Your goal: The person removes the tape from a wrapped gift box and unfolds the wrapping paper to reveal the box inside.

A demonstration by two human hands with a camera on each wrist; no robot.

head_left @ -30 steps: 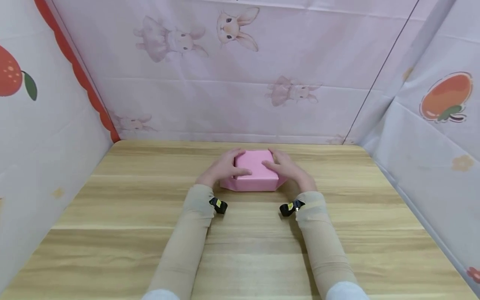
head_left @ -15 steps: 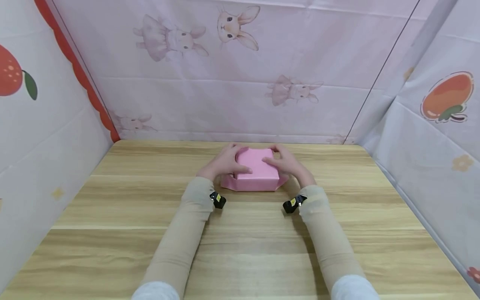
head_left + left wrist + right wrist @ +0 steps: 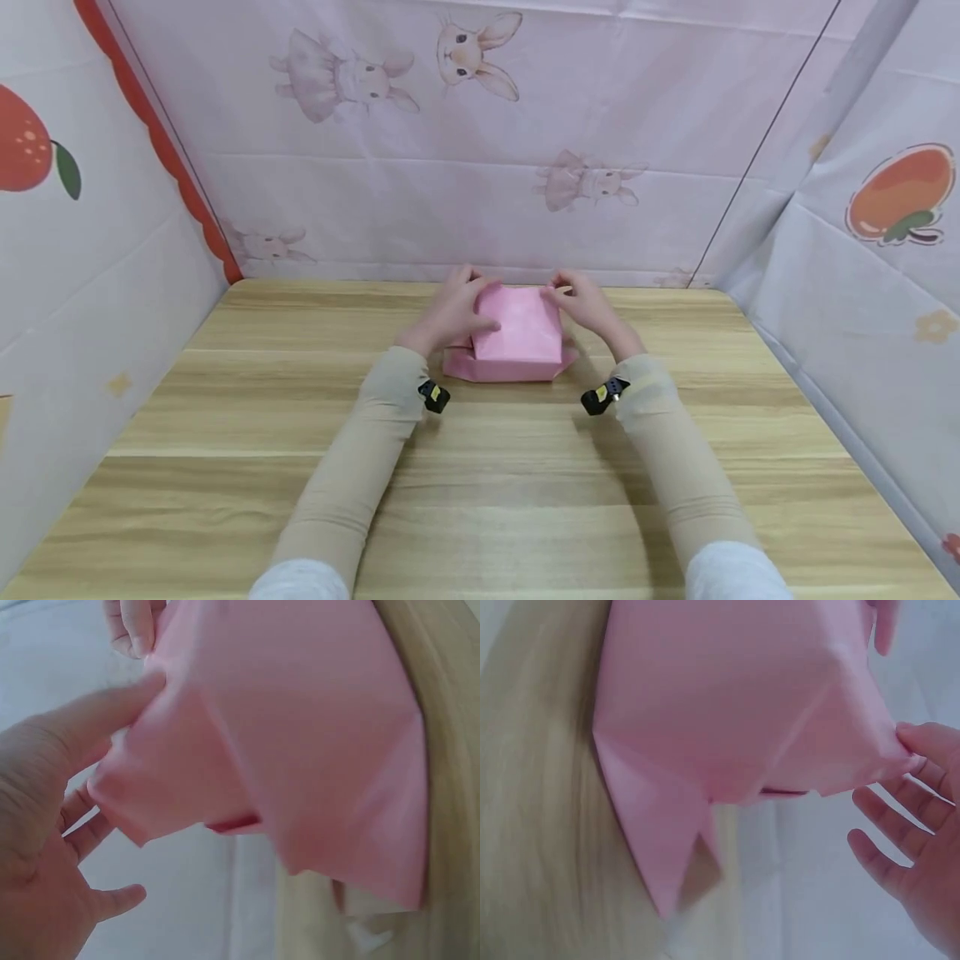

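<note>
A pink folded-paper box (image 3: 519,327) sits near the back edge of the table, its top panel tilted up at the far side. On its far left corner my left hand (image 3: 450,310) pinches the panel between thumb and fingers. My right hand (image 3: 588,307) pinches the far right corner with thumb and index finger. In the right wrist view, the other fingers of the right hand (image 3: 922,832) spread away from the paper. Folded side flaps of the pink box (image 3: 315,742) jut out at its lower sides. The inside of the box is mostly hidden.
The wood-grain table (image 3: 517,500) runs back to a pale cloth wall (image 3: 465,208) printed with rabbits. Cloth walls with fruit prints stand at left and right. A black wrist camera (image 3: 433,396) is strapped to each forearm.
The far edge of the box's top has risen and the panel now slants. Both hands moved up and farther back, and the right thumb slid from the top face to the corner.
</note>
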